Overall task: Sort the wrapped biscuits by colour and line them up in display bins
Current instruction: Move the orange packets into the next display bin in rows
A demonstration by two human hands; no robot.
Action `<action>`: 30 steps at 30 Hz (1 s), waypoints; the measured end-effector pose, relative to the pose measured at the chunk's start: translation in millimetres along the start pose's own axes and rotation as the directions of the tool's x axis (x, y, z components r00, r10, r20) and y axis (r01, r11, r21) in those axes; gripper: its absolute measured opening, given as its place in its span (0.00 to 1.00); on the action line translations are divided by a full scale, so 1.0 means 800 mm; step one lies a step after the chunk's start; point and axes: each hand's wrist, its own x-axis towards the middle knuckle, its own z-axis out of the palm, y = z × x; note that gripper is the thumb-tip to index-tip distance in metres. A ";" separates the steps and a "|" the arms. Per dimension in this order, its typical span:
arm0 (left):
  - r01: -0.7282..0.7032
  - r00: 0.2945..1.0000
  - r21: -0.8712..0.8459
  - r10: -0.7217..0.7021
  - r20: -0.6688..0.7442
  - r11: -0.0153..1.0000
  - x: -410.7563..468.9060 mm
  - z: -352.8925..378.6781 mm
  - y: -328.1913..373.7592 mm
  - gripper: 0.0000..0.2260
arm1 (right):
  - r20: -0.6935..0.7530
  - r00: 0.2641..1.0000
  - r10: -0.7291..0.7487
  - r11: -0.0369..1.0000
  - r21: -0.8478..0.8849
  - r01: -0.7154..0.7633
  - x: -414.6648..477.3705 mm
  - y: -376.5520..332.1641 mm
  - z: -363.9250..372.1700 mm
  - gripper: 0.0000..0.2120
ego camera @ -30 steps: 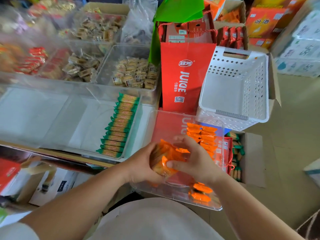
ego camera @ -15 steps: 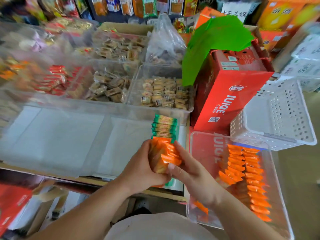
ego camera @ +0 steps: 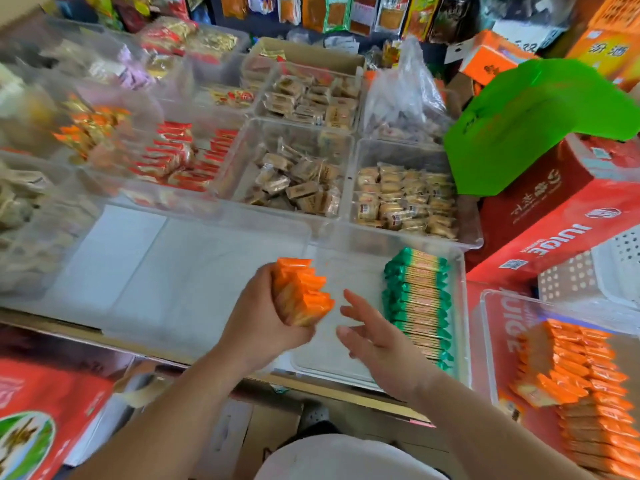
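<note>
While my left hand [ego camera: 258,317] grips a stack of orange biscuits [ego camera: 302,295] above the clear bin [ego camera: 462,299], my right hand [ego camera: 372,336] hangs open beside it, holding nothing. Green biscuits [ego camera: 417,306] line the bin's right side. Placing step; next, I judge, set orange row upright beside green.
</note>
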 end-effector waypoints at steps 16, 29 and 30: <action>-0.127 0.892 0.782 -0.275 0.360 0.611 0.078 -0.012 -0.166 0.42 | 0.042 0.949 0.311 0.939 -0.171 -0.300 0.103 0.010 0.098 0.34; 0.051 0.836 0.591 -0.358 0.416 0.805 0.084 -0.006 -0.195 0.45 | -0.048 0.933 0.358 0.916 -0.178 -0.361 0.120 0.007 0.105 0.34; 0.119 0.826 0.607 -0.417 0.378 0.786 0.083 -0.009 -0.196 0.47 | -0.050 0.931 0.360 0.908 -0.209 -0.362 0.123 0.007 0.106 0.35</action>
